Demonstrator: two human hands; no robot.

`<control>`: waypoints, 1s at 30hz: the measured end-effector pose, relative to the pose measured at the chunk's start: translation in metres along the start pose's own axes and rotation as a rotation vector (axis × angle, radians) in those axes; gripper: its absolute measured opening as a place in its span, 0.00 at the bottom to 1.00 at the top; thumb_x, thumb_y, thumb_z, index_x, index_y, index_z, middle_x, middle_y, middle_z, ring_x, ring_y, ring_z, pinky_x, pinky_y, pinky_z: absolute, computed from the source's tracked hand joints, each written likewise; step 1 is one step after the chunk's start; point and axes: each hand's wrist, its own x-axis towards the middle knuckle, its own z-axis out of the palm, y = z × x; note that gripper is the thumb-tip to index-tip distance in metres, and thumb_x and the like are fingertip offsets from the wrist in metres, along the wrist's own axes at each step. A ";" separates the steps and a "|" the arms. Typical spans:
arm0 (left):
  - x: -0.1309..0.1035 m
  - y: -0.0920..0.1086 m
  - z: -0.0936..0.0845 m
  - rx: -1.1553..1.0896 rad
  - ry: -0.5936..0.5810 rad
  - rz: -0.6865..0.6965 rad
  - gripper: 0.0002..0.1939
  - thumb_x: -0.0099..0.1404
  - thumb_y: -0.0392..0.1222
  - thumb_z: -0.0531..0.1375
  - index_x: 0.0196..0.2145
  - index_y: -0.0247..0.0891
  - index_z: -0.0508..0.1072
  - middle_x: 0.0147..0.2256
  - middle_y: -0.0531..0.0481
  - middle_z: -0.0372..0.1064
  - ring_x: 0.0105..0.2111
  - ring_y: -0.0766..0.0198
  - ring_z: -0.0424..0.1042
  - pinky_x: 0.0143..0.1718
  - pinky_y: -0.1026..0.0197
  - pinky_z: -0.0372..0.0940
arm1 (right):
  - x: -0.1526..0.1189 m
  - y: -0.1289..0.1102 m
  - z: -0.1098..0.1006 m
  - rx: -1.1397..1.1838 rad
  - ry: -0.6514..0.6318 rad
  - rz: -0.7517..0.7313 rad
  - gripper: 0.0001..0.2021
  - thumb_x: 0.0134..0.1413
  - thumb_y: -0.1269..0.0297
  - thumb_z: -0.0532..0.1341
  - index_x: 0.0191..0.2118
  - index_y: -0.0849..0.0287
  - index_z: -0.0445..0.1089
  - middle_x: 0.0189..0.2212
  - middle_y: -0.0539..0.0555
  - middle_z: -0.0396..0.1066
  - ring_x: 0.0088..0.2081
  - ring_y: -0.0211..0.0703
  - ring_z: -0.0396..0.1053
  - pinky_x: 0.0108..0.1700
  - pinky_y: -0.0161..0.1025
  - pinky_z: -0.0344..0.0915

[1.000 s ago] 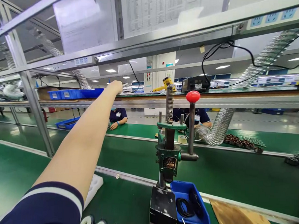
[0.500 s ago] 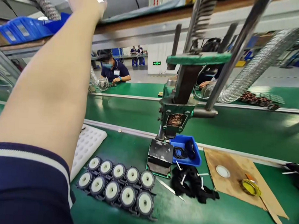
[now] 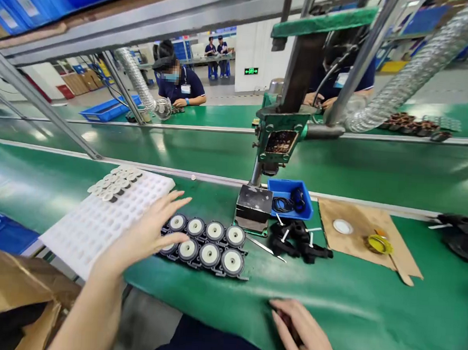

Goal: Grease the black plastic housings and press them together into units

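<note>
My left hand [image 3: 149, 230] is open, its fingers spread over the left end of two rows of black round parts with cream-white discs [image 3: 210, 254]. It partly hides the parts at that end. My right hand [image 3: 306, 332] rests low near the front edge of the green bench, fingers curled. Something dark and brownish shows between thumb and fingers, too little of it to name. Left of the rows lies a white foam tray [image 3: 92, 224] with round pockets. Small white round pieces [image 3: 114, 182] sit at its far end.
A green hand press [image 3: 281, 135] stands behind a black block [image 3: 254, 205]. Around it are a blue bin [image 3: 291, 199] of black rings, black parts with white sticks [image 3: 299, 239], tweezers [image 3: 267, 248], and cardboard [image 3: 367, 238] with a yellow cup [image 3: 379, 244]. Co-workers sit across the bench.
My left arm has come down from the overhead shelf, and the hand is now over the black parts. My right hand has come into view at the bottom. The view has tilted downward.
</note>
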 end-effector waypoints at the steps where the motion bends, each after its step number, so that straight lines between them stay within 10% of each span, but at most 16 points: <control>1: -0.009 -0.007 0.022 -0.021 -0.056 -0.074 0.34 0.65 0.58 0.60 0.65 0.50 0.59 0.68 0.44 0.53 0.67 0.47 0.55 0.65 0.42 0.57 | 0.007 -0.005 -0.001 0.007 -0.005 0.022 0.10 0.61 0.65 0.59 0.47 0.52 0.73 0.40 0.56 0.76 0.39 0.42 0.77 0.41 0.33 0.76; 5: -0.011 -0.016 0.073 -0.101 -0.056 -0.205 0.37 0.66 0.60 0.58 0.67 0.47 0.54 0.70 0.42 0.46 0.71 0.46 0.44 0.68 0.38 0.48 | 0.039 -0.022 0.003 -0.043 -0.033 0.058 0.22 0.61 0.60 0.60 0.60 0.54 0.63 0.54 0.62 0.68 0.51 0.47 0.72 0.49 0.40 0.76; 15: -0.015 -0.045 0.088 -0.156 0.366 -0.312 0.25 0.73 0.53 0.49 0.62 0.40 0.62 0.62 0.40 0.62 0.63 0.53 0.61 0.66 0.46 0.55 | 0.068 -0.035 0.039 -0.027 -0.133 0.071 0.37 0.63 0.55 0.59 0.70 0.51 0.40 0.69 0.62 0.45 0.70 0.52 0.50 0.66 0.56 0.62; 23: -0.076 -0.067 0.111 0.071 0.025 -0.316 0.40 0.63 0.61 0.59 0.66 0.41 0.54 0.69 0.35 0.47 0.69 0.37 0.48 0.65 0.32 0.49 | 0.087 -0.037 0.056 0.107 -0.233 0.137 0.45 0.63 0.53 0.58 0.72 0.51 0.25 0.73 0.60 0.26 0.74 0.52 0.32 0.71 0.58 0.50; 30: -0.085 -0.103 0.122 0.144 0.101 -0.134 0.43 0.61 0.73 0.50 0.65 0.45 0.55 0.69 0.41 0.49 0.66 0.36 0.54 0.64 0.34 0.56 | 0.094 -0.054 0.065 0.211 -0.305 0.164 0.46 0.63 0.56 0.58 0.72 0.60 0.23 0.72 0.64 0.21 0.74 0.51 0.24 0.73 0.55 0.43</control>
